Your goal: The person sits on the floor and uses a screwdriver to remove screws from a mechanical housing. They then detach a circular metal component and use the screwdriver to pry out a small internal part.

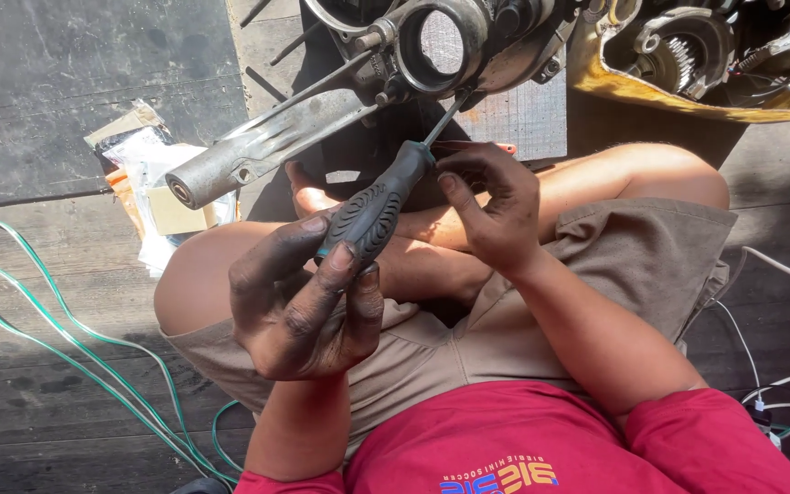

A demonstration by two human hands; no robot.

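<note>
Screwdriver [378, 206], black moulded handle, slim steel shaft; tip set at the lower rim of a grey engine casing [441, 41] above the person's lap.

Judged light, rigid, ribbed handle giving sure hold even to greasy fingers; best taken round the handle. Left hand [308, 302]: palm up, grip wrapped on the handle's butt end. Right hand [496, 206]: wrist bent, fingertips pinching where handle meets shaft. Green wires [66, 338] lie on the plank floor [38, 91].

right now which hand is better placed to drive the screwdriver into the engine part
Left, probably. The left hand wraps the screwdriver handle, in line behind it. The right hand only pinches near the shaft to steady it, while the tip sits at the metal engine part.
</note>
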